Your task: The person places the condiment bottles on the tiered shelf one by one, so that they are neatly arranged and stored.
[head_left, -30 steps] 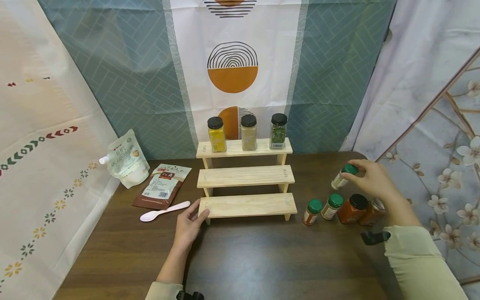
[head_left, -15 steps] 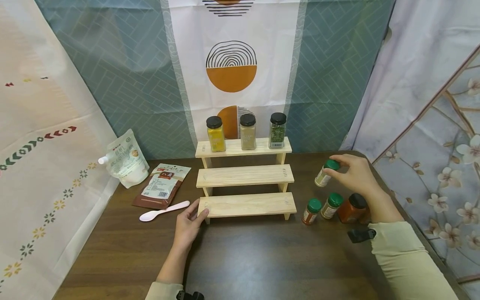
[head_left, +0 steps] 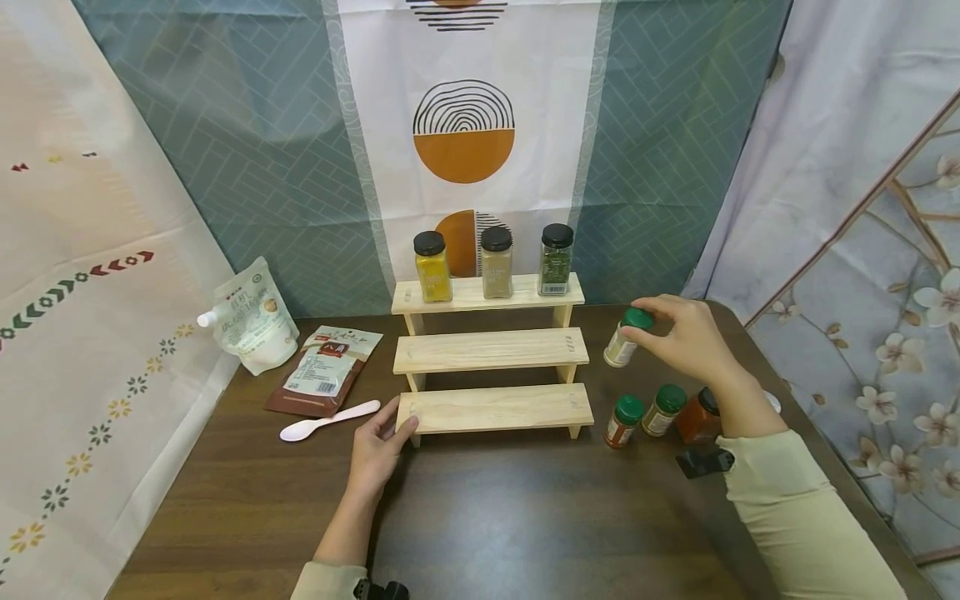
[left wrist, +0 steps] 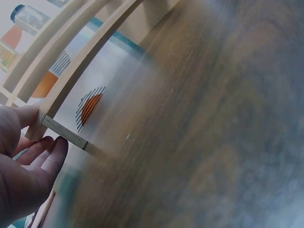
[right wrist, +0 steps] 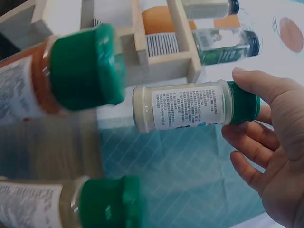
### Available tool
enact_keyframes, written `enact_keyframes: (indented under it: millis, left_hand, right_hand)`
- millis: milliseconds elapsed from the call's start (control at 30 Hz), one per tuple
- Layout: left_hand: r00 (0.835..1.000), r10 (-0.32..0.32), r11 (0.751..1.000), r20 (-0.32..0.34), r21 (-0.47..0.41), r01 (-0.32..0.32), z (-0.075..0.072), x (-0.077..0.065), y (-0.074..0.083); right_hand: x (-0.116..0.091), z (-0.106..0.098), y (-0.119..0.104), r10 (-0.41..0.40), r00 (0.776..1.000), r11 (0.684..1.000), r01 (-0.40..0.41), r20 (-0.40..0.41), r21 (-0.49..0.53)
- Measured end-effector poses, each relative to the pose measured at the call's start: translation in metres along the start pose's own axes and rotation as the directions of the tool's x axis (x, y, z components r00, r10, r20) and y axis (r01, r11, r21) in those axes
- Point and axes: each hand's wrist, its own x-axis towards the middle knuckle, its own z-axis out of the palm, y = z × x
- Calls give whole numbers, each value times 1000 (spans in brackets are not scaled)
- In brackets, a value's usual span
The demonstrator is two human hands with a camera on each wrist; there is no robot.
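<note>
Head view: behind the three-tier wooden rack (head_left: 491, 350), teal herringbone wall cloth (head_left: 270, 142) with white middle strip (head_left: 551, 108); to the rack's right, blossom-print curtain (head_left: 840, 275); to its left, cream patterned cloth (head_left: 97, 333). Under the rack, dark brown wood-grain tabletop (head_left: 487, 517), glossy in front. Left of the rack, brown packet (head_left: 324, 379) and white spouted pouch (head_left: 258, 325). At the rack's front left corner, left hand (head_left: 378, 446), pinching the bottom step. Right of the rack's middle step, right hand (head_left: 686, 337), narrowed on the green cap of a tilted glass shaker (head_left: 619, 348). On the rack's top step, three black-lidded jars (head_left: 497, 273); right of its bottom step, orange jar (head_left: 695, 427) and two green-capped shakers (head_left: 662, 414). Left of the rack, pale pink spoon (head_left: 302, 431).
</note>
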Motion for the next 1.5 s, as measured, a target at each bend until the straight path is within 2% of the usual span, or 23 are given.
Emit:
enact_keyframes:
  millis: [133, 433, 867, 1100, 1500]
  left_hand:
    - [1000, 9, 1000, -10, -3, -9, 0, 1, -1]
    - [1000, 0, 1000, -2, 0, 0, 0, 3, -3]
    - [1000, -10, 1000, -9, -15, 10, -1, 2, -2]
    - [1000, 5, 1000, -20, -2, -5, -1, 1, -2]
    - [1000, -6, 1000, -22, -2, 6, 0, 3, -3]
  right_hand:
    - [10, 1, -12, -5, 1000, 1000, 4, 13, 20]
    - [35, 14, -37, -88, 996, 993, 86, 23, 76]
    - [59, 43, -77, -130, 989, 979, 117, 67, 166]
    - [70, 66, -90, -188, 979, 969, 171, 78, 179]
    - [86, 94, -116, -176, 979, 957, 145, 106, 251]
